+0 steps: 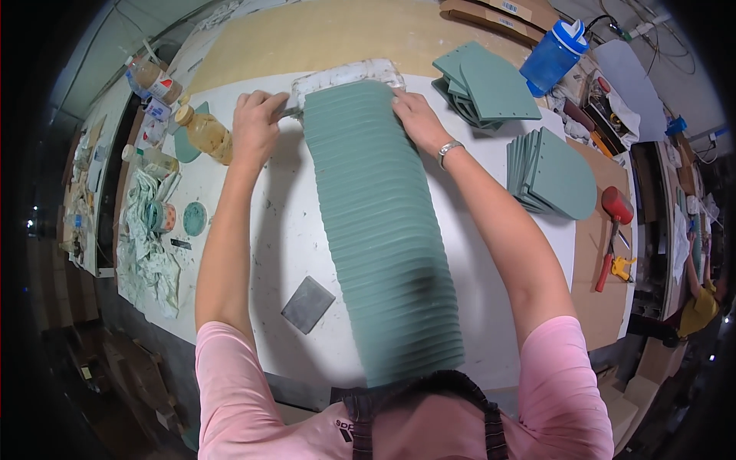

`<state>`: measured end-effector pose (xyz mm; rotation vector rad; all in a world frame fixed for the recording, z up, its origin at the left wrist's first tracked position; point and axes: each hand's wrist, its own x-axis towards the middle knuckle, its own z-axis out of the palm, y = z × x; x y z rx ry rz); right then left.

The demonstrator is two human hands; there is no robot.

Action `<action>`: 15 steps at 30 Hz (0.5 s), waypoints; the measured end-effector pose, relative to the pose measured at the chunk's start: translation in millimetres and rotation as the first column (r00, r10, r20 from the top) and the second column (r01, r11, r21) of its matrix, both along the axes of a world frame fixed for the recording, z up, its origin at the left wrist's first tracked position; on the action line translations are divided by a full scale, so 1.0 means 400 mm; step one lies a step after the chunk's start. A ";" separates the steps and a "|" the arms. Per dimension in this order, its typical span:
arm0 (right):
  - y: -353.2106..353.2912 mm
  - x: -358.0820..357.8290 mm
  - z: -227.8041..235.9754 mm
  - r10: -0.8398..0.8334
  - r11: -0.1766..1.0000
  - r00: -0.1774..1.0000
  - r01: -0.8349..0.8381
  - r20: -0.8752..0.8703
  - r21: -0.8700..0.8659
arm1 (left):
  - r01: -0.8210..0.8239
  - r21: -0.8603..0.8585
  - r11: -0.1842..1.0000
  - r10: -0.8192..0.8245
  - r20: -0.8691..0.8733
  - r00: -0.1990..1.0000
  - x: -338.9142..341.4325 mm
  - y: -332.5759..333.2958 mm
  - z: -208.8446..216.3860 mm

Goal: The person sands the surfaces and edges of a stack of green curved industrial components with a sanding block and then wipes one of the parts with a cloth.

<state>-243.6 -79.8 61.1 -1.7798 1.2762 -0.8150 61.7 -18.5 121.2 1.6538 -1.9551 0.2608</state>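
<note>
Lettered pink shirt; left fingers curled, hold unclear; right fingers loosely spread against green panels.

White worktable across the frame: green panels down the centre, grey block lower left of centre.

Blue lidded bottle, red-headed mallet, crumpled cloth, cardboard boxes

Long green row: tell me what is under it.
White work surface shows along both sides of the green row; whatever lies directly beneath is covered and cannot be seen.
</note>
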 end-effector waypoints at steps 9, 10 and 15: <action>0.330 -0.210 0.068 0.132 0.951 0.972 -0.180 0.195 0.253 | -0.038 0.025 0.999 0.036 0.045 0.998 0.047 0.018 -0.016; 0.401 -0.252 0.090 0.171 0.923 0.967 -0.224 0.188 0.313 | 0.008 -0.008 1.000 -0.009 -0.030 1.000 0.019 0.026 -0.008; 0.674 -0.440 0.070 0.299 0.810 0.952 -0.287 0.061 0.511 | 0.278 0.090 0.956 -0.278 -0.018 0.961 -0.130 0.047 0.020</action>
